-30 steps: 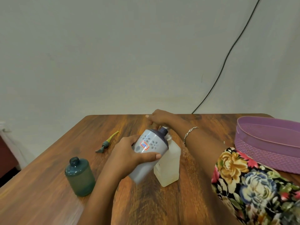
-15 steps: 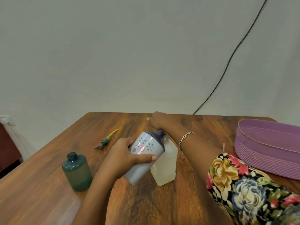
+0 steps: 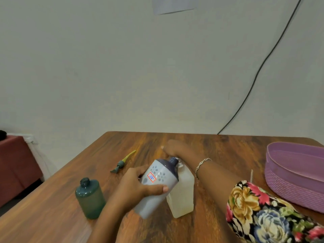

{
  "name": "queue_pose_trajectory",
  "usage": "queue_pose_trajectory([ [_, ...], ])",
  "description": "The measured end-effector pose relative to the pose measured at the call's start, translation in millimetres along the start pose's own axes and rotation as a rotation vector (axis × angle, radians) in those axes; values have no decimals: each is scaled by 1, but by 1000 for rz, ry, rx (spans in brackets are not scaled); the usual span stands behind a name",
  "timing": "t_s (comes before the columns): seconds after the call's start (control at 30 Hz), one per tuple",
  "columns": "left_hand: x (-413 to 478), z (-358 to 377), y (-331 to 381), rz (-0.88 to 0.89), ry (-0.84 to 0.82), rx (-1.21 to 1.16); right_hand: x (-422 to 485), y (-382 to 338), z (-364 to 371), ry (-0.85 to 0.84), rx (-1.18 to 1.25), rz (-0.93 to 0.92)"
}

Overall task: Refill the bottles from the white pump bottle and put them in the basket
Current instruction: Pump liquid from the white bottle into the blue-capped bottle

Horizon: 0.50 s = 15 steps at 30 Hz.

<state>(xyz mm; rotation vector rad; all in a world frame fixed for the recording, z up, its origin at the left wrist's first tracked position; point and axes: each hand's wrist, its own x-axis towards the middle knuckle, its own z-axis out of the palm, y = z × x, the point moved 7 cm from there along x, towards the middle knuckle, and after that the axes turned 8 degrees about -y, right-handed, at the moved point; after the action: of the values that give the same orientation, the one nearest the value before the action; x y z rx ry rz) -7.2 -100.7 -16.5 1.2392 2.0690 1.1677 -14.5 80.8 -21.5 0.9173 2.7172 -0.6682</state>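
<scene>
My left hand [image 3: 135,186] grips a grey bottle [image 3: 156,186] with a dark top and a red-edged sticker, tilted so its neck meets the spout of the white pump bottle [image 3: 182,195]. That pump bottle stands upright on the table and holds pale liquid. My right hand [image 3: 177,148] lies on top of its pump head, which the hand hides. A teal bottle [image 3: 90,199] without its cap stands at the left. The purple basket [image 3: 294,174] sits at the right edge of the table.
A teal pump top with a yellow tube [image 3: 122,162] lies on the wooden table [image 3: 219,151] behind the teal bottle. A black cable [image 3: 263,67] runs down the wall. A dark red piece of furniture [image 3: 15,163] stands left of the table.
The view has tilted upward, so everything sits lower in the frame. Both hands and the two bottles keep the same pose against each other.
</scene>
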Motion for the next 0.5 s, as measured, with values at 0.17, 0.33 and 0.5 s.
queue_pose_trajectory([
  [0.17,12,-4,10,39,-45,44,0,-3,-20,63,132,-67],
  [0.33,12,-7,12,43,-33,39,-6,-8,-20,-24,200,-106],
  [0.5,10,-5,1,26,-48,54,-7,-3,-8,19,78,-32],
])
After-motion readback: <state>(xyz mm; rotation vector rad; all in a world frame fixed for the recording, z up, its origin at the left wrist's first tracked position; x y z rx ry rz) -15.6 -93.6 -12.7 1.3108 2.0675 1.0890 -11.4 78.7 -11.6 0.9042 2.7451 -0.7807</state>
